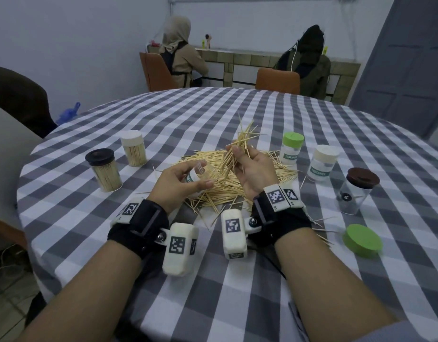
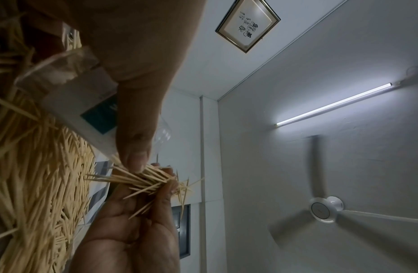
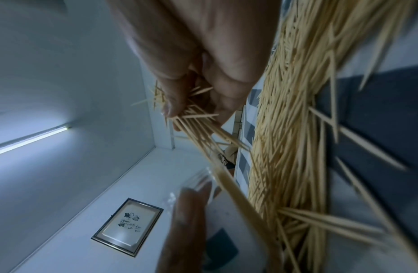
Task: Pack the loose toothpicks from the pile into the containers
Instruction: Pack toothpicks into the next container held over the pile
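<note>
My left hand (image 1: pixel 178 185) grips a clear container (image 1: pixel 200 174) with a white and green label, tilted with its open mouth toward the right, just above the toothpick pile (image 1: pixel 237 187). The wrist view shows the same container (image 2: pixel 86 103) under my thumb. My right hand (image 1: pixel 252 169) holds a messy bunch of toothpicks (image 1: pixel 235 150) upright, right beside the container's mouth. The lower tips of the bunch (image 3: pixel 198 129) point down toward the container (image 3: pixel 223 229). The pile (image 3: pixel 292 129) lies spread on the checked tablecloth (image 1: pixel 213 114).
Two filled containers stand at the left, one black-lidded (image 1: pixel 103 169), one cream-lidded (image 1: pixel 134 148). At the right stand a green-lidded container (image 1: pixel 292 148), a white-lidded one (image 1: pixel 324 165) and a brown-lidded one (image 1: pixel 358 191). A loose green lid (image 1: pixel 362 240) lies near stray toothpicks. Two people sit far behind.
</note>
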